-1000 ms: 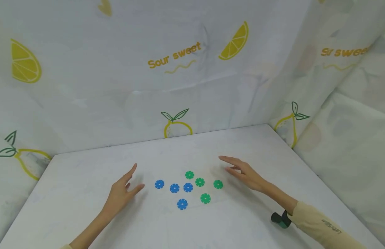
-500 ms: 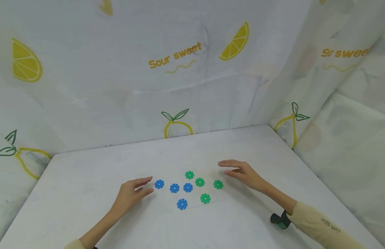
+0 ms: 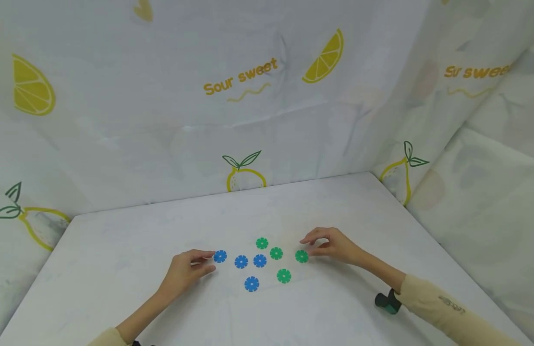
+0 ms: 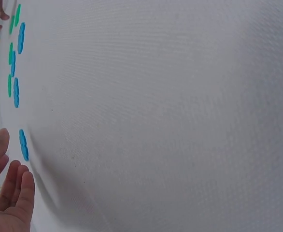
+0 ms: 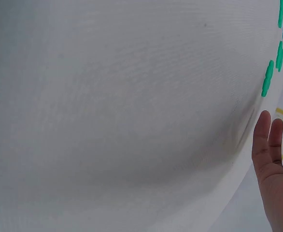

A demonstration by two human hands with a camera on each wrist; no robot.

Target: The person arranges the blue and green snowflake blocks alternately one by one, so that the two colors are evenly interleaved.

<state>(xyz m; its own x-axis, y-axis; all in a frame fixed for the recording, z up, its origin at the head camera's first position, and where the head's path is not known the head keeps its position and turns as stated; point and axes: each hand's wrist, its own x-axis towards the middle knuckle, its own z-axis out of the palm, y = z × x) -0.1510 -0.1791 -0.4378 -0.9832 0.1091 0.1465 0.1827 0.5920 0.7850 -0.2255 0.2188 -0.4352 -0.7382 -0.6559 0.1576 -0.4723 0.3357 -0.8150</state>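
Observation:
Several flat, notched plastic discs, blue and green, lie in a loose group on the white table. My left hand (image 3: 185, 271) reaches in from the left, fingertips right at the edge of the leftmost blue disc (image 3: 220, 256). In the left wrist view, that blue disc (image 4: 24, 145) lies just beyond the fingers and thumb, which stand apart. On the other side, my right hand (image 3: 332, 246) has thumb and fingers spread at the rightmost green disc (image 3: 301, 256). The right wrist view shows this green disc (image 5: 267, 79) a little past the fingertips of the right hand (image 5: 276, 159).
Between the hands lie more blue discs (image 3: 251, 284) and green discs (image 3: 284, 276). A dark cylindrical device (image 3: 388, 302) sits by the right wrist. White cloth (image 3: 185, 158) with lemon prints rises behind the table (image 3: 120, 250).
My left hand has moved right to the leftmost blue disc, its fingers lowering. My right hand has come down toward the rightmost green disc. The discs have stayed in place.

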